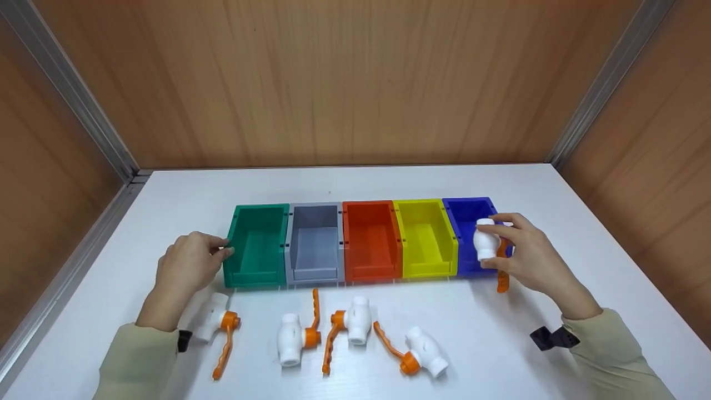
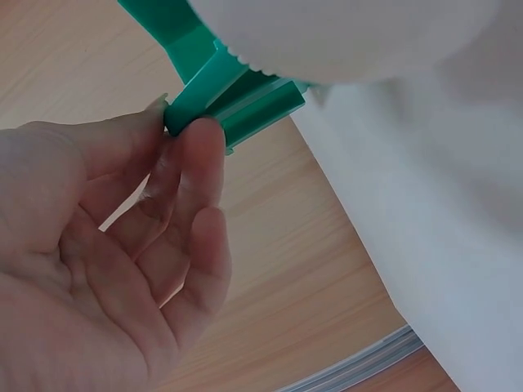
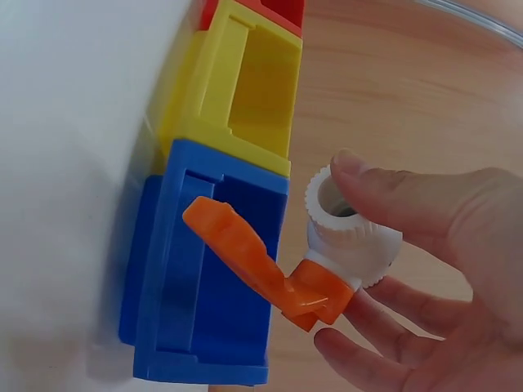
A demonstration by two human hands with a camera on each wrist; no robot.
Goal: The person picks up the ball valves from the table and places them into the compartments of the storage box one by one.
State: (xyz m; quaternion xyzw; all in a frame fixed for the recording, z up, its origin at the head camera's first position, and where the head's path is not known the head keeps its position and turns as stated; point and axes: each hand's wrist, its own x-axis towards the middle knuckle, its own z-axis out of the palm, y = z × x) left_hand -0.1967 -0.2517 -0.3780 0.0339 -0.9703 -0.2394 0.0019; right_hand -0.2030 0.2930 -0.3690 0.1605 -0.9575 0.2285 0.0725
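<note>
My right hand point(image 1: 527, 253) grips a white ball valve point(image 1: 486, 240) by its body, thumb on one end and fingers on the other. The valve's orange lever point(image 3: 241, 249) points away from the palm in the right wrist view. In the head view the valve overlaps the blue bin point(image 1: 466, 206), the rightmost of the row. At the row's other end, my left hand point(image 1: 190, 261) pinches the side wall of the green bin point(image 1: 233, 222) between thumb and fingertips. The left wrist view shows this pinch on the green wall point(image 2: 200, 90) close up.
Between the end bins stand a grey bin point(image 1: 315, 274), a red bin point(image 1: 373, 272) and a yellow bin point(image 1: 430, 270). Several more white valves lie in front, among them one near the left wrist point(image 1: 214, 316) and one at right point(image 1: 425, 351). Wood panels point(image 1: 355, 83) enclose the white table point(image 1: 500, 361).
</note>
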